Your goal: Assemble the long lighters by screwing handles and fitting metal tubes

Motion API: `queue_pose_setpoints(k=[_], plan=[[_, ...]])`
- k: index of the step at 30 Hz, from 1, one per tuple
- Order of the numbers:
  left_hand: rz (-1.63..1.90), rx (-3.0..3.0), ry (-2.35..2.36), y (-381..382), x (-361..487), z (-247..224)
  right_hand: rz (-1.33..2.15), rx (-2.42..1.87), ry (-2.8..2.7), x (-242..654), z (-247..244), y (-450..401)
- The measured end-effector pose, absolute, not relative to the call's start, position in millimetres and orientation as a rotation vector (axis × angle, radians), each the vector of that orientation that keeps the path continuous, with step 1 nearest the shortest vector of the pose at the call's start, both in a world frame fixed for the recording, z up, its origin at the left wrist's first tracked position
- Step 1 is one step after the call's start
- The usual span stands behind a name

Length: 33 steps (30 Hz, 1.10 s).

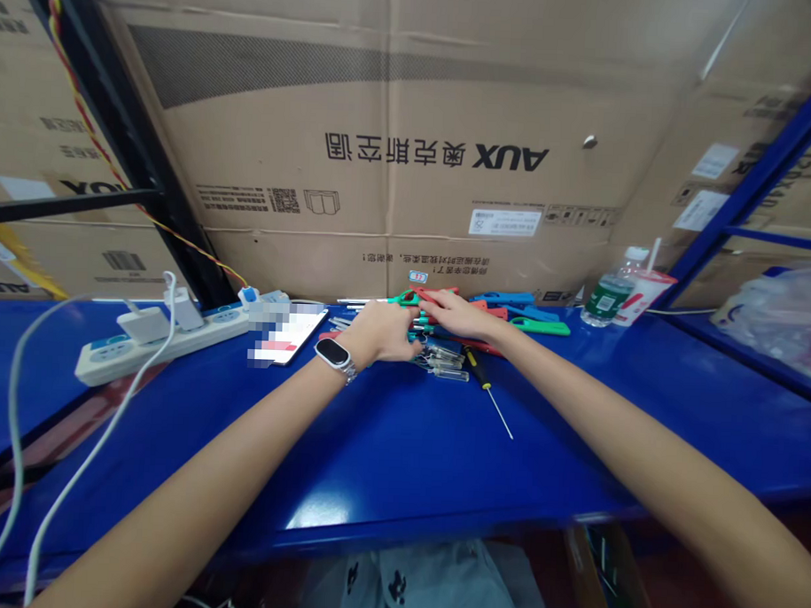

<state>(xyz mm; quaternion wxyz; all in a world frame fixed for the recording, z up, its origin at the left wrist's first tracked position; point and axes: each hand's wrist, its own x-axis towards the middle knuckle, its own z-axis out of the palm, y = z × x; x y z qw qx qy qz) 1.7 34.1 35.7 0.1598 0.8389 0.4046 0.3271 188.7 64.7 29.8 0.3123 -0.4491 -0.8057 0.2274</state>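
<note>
Both arms at a long stretch across the blue table (386, 467), seemingly because of the coloured plastic handles (512, 299) heaped at the far side, close by the cardboard (413, 83). Among the heap, a curled left hand (383, 330), near a green handle (403, 298), perhaps for steadying; fingertips largely hidden, so cannot tell whether gripping anything. Opposite, a narrow right hand (453, 313), palm down with fingers over a red handle (427, 293), probably for control from above; impossible to tell how firmly. Little space between the two hands, likely for work on one small spot. Just on the near side, slim clear parts (451, 374) and a screwdriver (478, 369), tip toward the near edge, apparently for easy reach. To the left, a phone (302, 331), flat and screen up; farther right, a bottle (607, 298) beside a cup (637, 297), presumably out of the way.
</note>
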Motion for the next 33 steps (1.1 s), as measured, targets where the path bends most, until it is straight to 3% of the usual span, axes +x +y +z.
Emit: queue_pose_setpoints(k=[7, 15, 23, 33], plan=[[1.224, 1.883, 0.987, 38, 7, 56, 0.713, -1.153, -1.952, 184, 36, 43], [1.464, 1.178, 0.781, 42, 54, 58, 0.532, -1.089, -1.789, 170, 25, 24], [1.584, 1.179, 0.748, 47, 84, 46, 0.679, -1.162, -1.793, 197, 28, 18], [1.378, 1.591, 0.931, 76, 105, 43, 0.3, -1.318, -2.077, 262, 41, 30]])
